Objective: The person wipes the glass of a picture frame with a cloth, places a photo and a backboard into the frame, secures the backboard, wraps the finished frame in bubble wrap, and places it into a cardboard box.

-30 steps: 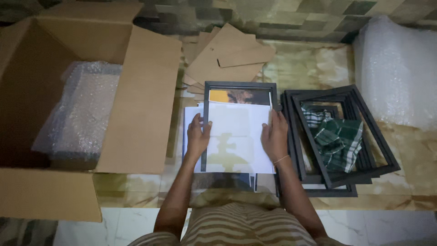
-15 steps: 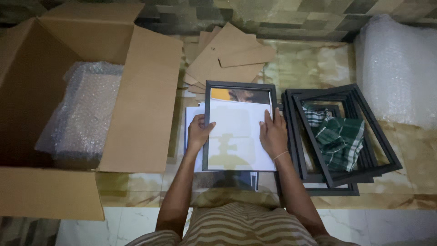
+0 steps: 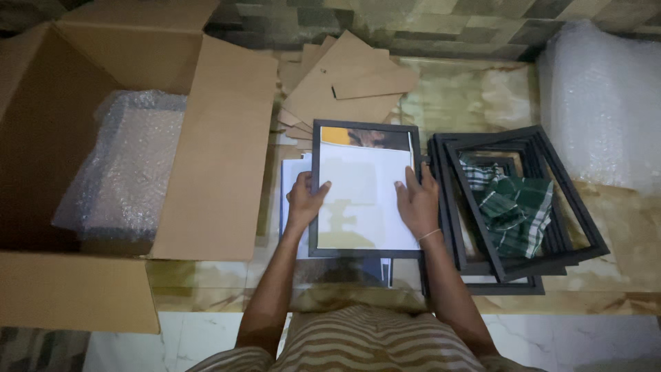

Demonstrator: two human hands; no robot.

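Your left hand (image 3: 304, 200) lies flat with fingers spread on the left edge of a white sheet (image 3: 363, 200), gripping nothing, and your right hand (image 3: 416, 201) presses open-palmed on the sheet's right edge. The sheet sits inside a black picture frame (image 3: 365, 189) at the centre of the tabletop (image 3: 475, 93). At three o'clock from the frame a stack of empty black frames (image 3: 520, 207) holds a green checked cloth (image 3: 513, 207). At nine o'clock stands an open cardboard box (image 3: 138, 158) with bubble wrap (image 3: 127, 172) inside; at twelve o'clock lie cardboard backing boards (image 3: 344, 83).
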